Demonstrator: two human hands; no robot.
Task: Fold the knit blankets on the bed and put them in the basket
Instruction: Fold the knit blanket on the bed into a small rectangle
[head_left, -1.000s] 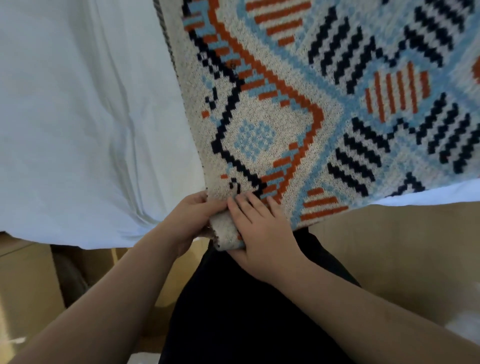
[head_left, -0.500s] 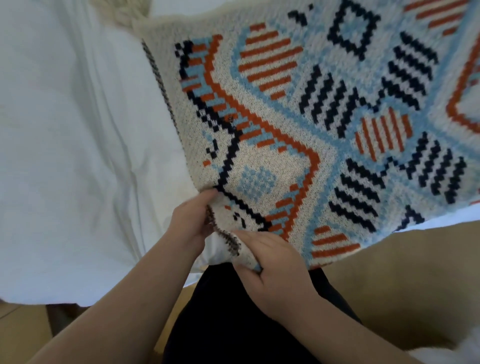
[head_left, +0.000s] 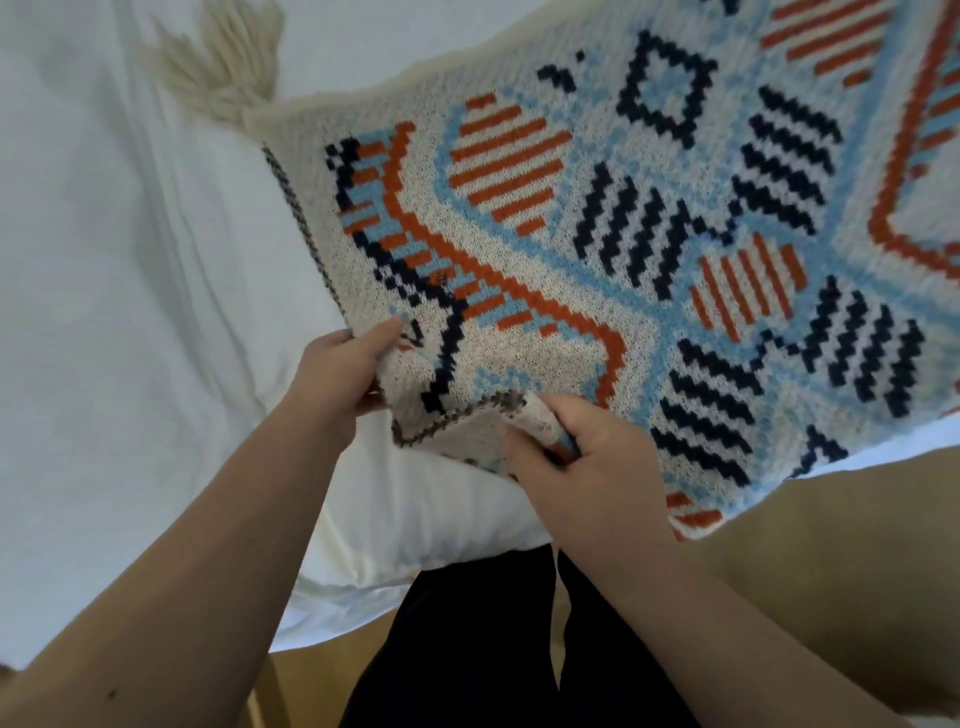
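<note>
Head view: cream knit blanket with orange, navy, light-blue geometric pattern (head_left: 597, 249) spread over white-sheeted bed (head_left: 130, 312), near corner lifted at bed's front edge. Left hand (head_left: 337, 374) pinches blanket's side edge, thumb on top. Right hand (head_left: 597, 467) curled round turned-up corner, grey-speckled underside showing. Cream tassel fringe (head_left: 218, 67) at far corner. Basket not in view.

Risks: loose knit stretches, corner slips from pinch; fold goes crooked if edges unmatched; fringe may snag or drag sheet.

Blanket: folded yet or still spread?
Mostly spread. The knit blanket lies flat on the bed; only its near corner is turned back, pinched by left hand and right hand.
</note>
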